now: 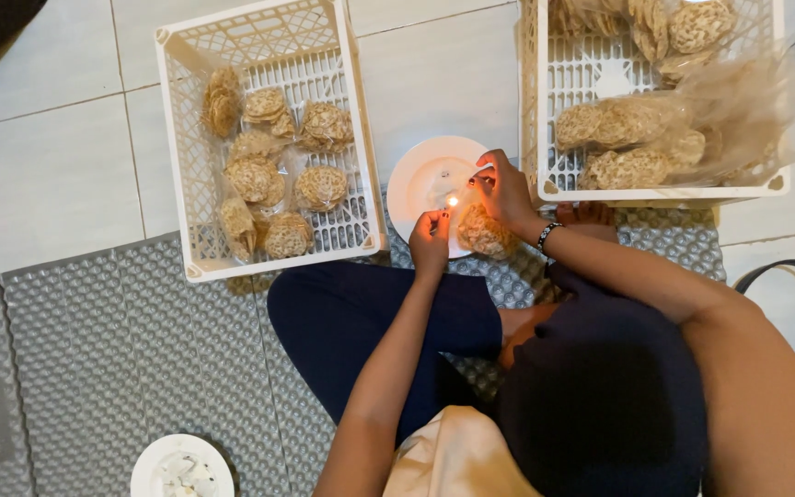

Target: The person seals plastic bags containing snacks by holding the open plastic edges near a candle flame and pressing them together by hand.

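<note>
Left hand (430, 241) and right hand (505, 191) pinching a clear bag (482, 230) of crackers, fingers closed on its mouth at a small flame (453, 201) over a white plate (420, 175). Between two white crates (177, 138), both holding bagged crackers (273, 175).

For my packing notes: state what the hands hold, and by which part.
Both hands, left hand and right hand, pinch the open top edge of a clear bag of crackers beside a small flame.
</note>
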